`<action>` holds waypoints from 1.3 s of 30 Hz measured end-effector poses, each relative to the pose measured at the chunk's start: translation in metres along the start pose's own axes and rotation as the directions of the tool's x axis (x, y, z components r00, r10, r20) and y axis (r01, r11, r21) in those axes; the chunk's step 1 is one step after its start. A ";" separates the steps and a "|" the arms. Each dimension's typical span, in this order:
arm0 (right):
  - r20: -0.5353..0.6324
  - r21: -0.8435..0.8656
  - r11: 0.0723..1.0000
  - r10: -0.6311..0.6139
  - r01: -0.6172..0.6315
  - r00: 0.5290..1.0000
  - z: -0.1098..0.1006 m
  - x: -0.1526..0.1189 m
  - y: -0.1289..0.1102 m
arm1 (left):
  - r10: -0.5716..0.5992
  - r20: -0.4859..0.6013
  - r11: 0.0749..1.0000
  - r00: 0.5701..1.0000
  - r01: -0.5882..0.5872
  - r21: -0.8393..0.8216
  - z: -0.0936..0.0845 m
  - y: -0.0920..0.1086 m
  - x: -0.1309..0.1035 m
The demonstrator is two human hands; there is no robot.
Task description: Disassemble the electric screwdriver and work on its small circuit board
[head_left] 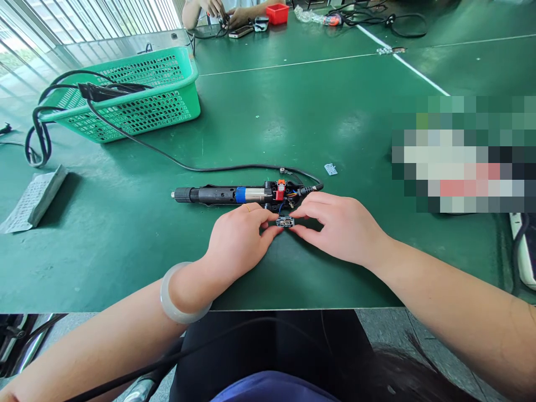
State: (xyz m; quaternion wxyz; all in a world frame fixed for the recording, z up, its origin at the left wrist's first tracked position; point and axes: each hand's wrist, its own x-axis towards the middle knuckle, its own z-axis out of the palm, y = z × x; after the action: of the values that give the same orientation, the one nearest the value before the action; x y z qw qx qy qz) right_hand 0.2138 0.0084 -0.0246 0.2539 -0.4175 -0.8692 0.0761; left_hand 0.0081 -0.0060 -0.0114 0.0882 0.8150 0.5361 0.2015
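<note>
A small grey part (285, 221) is pinched at its two ends between my left hand (240, 237) and my right hand (341, 226), both with closed fingers. Just beyond it lies an opened black cylindrical tool (218, 195) with a blue band, a silver section, a red piece (280, 190) and thin coloured wires. A blue wire runs from the tool toward the small part. The tool's black cable (234, 167) loops back to the left. A small pale label-like piece (330, 169) lies beyond my right hand.
A green basket (190, 72) with black cables stands at the back left. A wrapped packet (36, 198) is on the left of the green table (125, 268). At the far side are a person's hands, a red box (277, 14) and cables. A blurred patch covers the right; a white device is beside it.
</note>
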 end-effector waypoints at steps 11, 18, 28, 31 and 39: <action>0.024 -0.003 1.000 0.016 -0.016 1.000 -0.001 0.000 0.000 | -0.001 0.005 1.000 1.000 0.001 -0.004 0.000 0.001 0.000; 0.022 -0.004 1.000 0.015 -0.015 1.000 0.000 0.000 0.000 | -0.003 0.005 1.000 1.000 0.003 -0.011 0.000 0.000 0.000; 0.003 0.062 0.997 0.045 -0.045 0.999 0.000 0.002 -0.005 | -0.174 0.152 0.918 0.973 0.216 -0.332 -0.003 0.004 0.003; -0.019 0.077 0.995 0.058 -0.056 0.998 0.003 0.003 -0.011 | -0.273 0.297 0.770 0.915 0.393 -0.503 -0.002 0.004 0.006; -0.076 0.035 0.999 0.021 -0.019 0.997 0.009 0.008 -0.019 | -0.345 0.455 0.495 0.821 0.571 -0.655 -0.003 0.004 0.015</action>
State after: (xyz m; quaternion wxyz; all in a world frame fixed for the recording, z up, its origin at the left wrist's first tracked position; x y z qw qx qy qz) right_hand 0.1922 0.0030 -0.0229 0.2932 -0.4243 -0.8532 0.0776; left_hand 0.0157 0.0055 -0.0035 0.5469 0.5418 0.5792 0.2680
